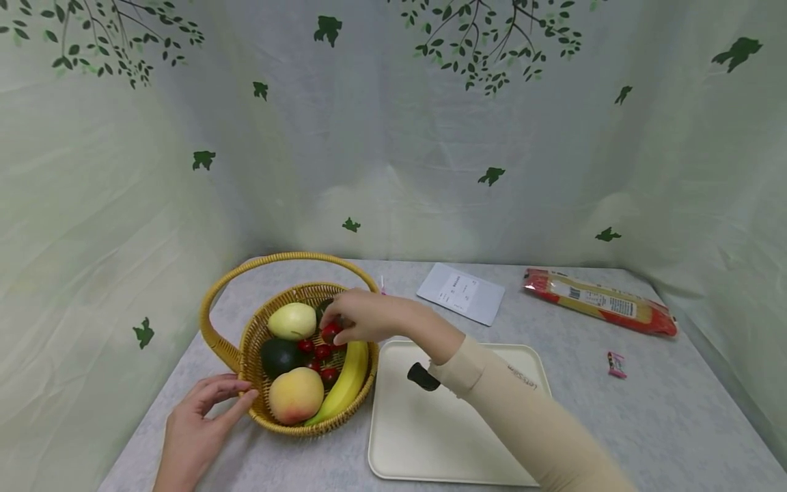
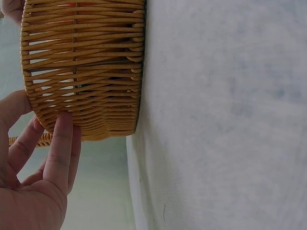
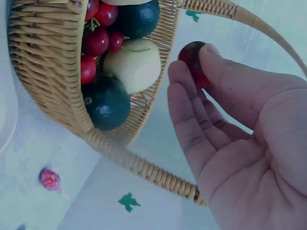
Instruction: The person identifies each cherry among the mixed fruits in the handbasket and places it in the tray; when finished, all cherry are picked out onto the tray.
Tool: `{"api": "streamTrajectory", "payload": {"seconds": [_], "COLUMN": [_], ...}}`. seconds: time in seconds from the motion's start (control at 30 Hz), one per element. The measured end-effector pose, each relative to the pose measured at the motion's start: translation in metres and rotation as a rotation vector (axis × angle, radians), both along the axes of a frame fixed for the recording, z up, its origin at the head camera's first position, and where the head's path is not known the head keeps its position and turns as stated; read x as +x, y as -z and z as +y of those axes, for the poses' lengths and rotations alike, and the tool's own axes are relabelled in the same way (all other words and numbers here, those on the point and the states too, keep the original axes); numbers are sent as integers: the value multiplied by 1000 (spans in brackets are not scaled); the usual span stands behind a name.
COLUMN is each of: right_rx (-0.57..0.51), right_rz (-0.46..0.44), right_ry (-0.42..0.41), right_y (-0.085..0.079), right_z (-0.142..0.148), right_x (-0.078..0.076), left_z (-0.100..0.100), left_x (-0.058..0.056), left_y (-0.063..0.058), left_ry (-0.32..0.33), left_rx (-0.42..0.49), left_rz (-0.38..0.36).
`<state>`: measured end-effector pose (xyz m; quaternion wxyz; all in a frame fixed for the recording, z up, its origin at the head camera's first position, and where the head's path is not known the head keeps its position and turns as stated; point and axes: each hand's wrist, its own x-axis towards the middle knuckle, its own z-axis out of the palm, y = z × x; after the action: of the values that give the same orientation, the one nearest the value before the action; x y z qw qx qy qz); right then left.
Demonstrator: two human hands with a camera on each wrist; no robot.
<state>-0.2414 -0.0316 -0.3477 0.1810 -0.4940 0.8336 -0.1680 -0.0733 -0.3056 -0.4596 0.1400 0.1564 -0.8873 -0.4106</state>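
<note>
My right hand (image 1: 363,316) is over the far side of a wicker basket (image 1: 247,355), pinching a dark red cherry (image 3: 192,62) between thumb and fingertips. My left hand (image 1: 199,427) holds the basket's near-left rim, its thumb at the rim and fingers (image 2: 60,143) against the woven outer wall. Inside the basket are a peach (image 1: 296,395), a banana (image 1: 346,389), a dark green round fruit (image 1: 279,357), a pale yellow-green fruit (image 1: 292,321) and several red cherries (image 3: 96,42). Another dark green fruit (image 3: 106,103) is partly hidden by my right hand in the head view.
Right of the basket lies a cream tray (image 1: 424,437), partly under my right forearm. Behind it are a grey packet with a white label (image 1: 461,294) and a long red-and-yellow package (image 1: 602,301). A small pink wrapped candy (image 1: 617,365) is at right. The basket's handle (image 1: 295,256) arches up.
</note>
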Motion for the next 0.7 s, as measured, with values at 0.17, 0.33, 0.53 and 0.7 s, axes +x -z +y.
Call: {"api": "streamTrajectory", "payload": {"seconds": [0.17,0.33,0.53,0.7], "right_rx": [-92,-186,-252,-271], "right_rz": [-42,-69,-102,-138], "right_ry": [27,32,74,151], "right_y": [-2,4,18,35], "right_z": [22,44,76,98], "right_x": [10,15,20,22], "left_z": [0,0,-1,-1], "left_x": [-1,0,0,1], "left_y": [0,0,2,3], "left_ry": [7,-3,-10,5], "left_rx": [1,1,7,19], "left_rz": [2,-13,-28,13]}}
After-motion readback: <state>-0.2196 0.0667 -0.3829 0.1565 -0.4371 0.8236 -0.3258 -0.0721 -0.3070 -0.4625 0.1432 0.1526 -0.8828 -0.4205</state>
